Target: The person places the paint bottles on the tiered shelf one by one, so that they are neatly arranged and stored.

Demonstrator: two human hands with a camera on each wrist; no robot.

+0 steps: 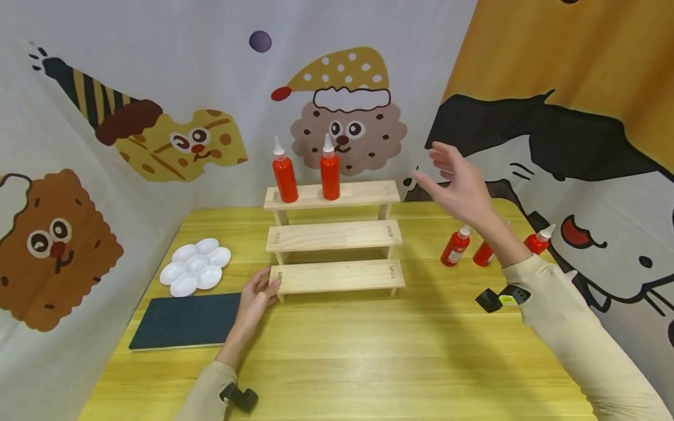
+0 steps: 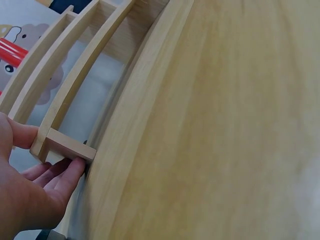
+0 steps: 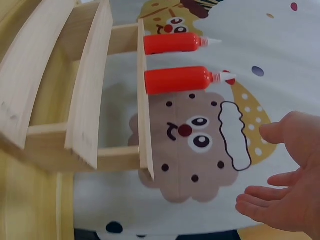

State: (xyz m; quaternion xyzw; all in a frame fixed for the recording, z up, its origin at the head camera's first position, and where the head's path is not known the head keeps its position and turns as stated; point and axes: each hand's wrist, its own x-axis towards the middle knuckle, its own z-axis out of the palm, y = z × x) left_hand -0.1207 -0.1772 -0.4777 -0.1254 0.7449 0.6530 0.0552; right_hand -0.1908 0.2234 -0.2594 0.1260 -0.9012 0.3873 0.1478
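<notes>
A three-step wooden shelf [image 1: 337, 276] stands on the table. My left hand [image 1: 255, 299] holds the left end of its lowest step; in the left wrist view the thumb lies on the plank [image 2: 75, 100] and the fingers are against the end support. Two red squeeze bottles with white pointed caps stand upright on the top step, a left bottle [image 1: 285, 178] and a right bottle [image 1: 330, 175]. My right hand [image 1: 460, 190] is raised in the air right of the top step, fingers apart from the thumb, holding nothing. In the right wrist view that hand [image 3: 290, 185] is away from both bottles.
Several red bottles [image 1: 454, 248] stand on the table at the right, partly behind my right forearm. On the left lie a white flower-shaped palette [image 1: 196, 266] and a dark flat board [image 1: 184, 320]. A printed curtain [image 1: 210, 35] hangs behind the table [image 1: 358, 362].
</notes>
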